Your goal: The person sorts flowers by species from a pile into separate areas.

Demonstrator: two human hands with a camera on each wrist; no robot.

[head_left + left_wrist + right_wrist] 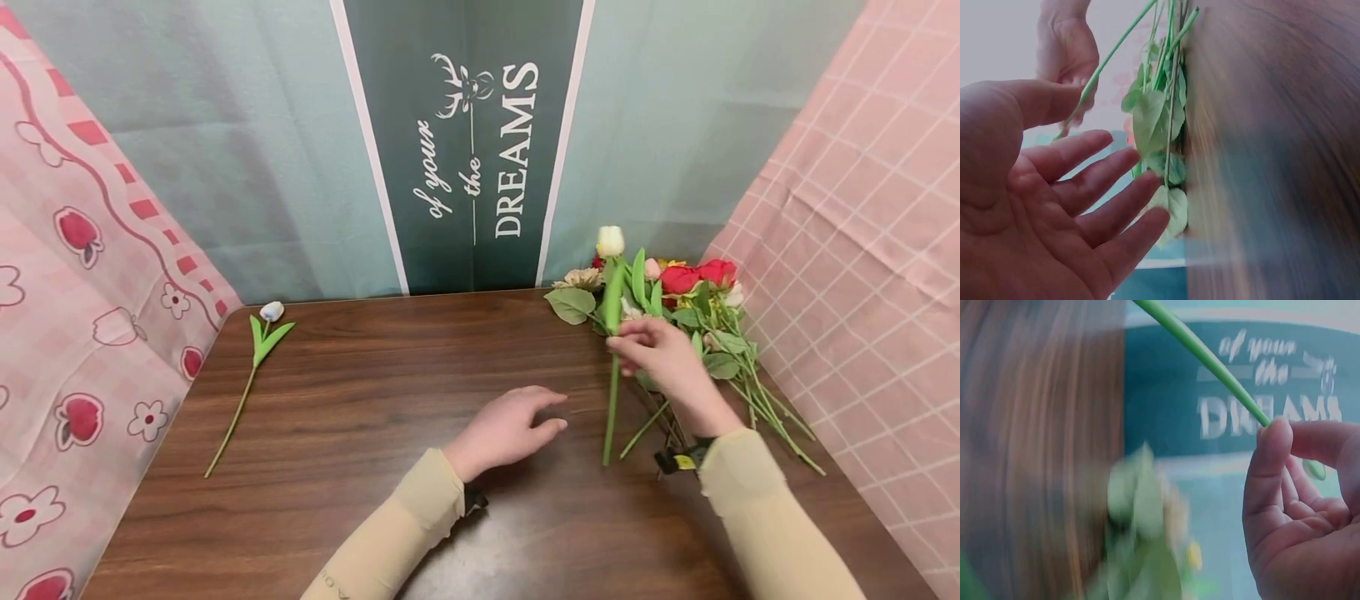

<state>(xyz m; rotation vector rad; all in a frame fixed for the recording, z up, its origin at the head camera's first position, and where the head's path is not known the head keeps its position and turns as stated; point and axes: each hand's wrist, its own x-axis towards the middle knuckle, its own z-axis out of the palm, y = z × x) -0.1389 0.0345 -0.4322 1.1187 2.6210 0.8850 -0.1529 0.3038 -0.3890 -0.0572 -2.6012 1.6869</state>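
My right hand (660,354) pinches the green stem of a white tulip (611,242) between thumb and fingertips, its bloom pointing up and away. In the right wrist view the stem (1210,362) runs up and left from the pinch. Over the middle of the table, my left hand (510,425) holds nothing; its spread fingers (1110,212) show in the left wrist view. Beneath and beside my right hand lies a pile of artificial flowers, with red roses (697,277), a beige bloom (583,279) and leafy stems (772,408).
Another tulip (272,312), white with blue, lies alone on the left of the brown wooden table (360,375). A grey-green cloth (285,167) with lettering hangs behind. Patterned pink cloths (862,208) border both sides.
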